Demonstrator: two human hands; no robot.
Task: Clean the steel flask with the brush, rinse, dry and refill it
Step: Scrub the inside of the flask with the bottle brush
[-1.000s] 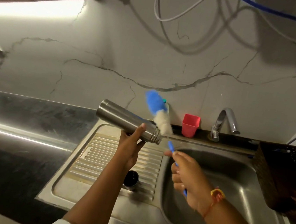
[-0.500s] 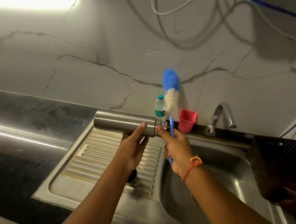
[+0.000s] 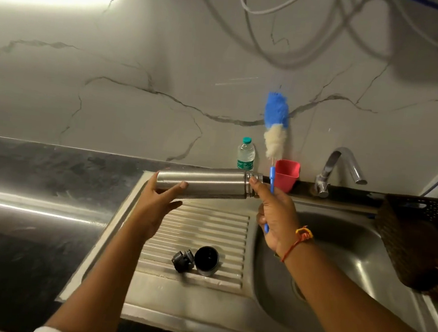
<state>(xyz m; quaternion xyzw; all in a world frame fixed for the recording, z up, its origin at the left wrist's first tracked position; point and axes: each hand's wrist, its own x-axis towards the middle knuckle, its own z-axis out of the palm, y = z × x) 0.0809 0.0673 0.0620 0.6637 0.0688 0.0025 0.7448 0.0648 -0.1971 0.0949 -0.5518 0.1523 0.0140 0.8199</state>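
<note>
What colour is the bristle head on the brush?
Brush head: blue on the upper half, cream-white on the lower half. Shows best in the head view.

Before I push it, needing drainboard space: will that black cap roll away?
Likely light: the cap looks small and hollow. It seems to stand mouth-up, so a push would probably slide it, snagging on the ribbed drainboard or bumping the stopper.

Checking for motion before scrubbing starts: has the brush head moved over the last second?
Yes. The brush head swung upright, rising and shifting right, toward the red cup.
</note>
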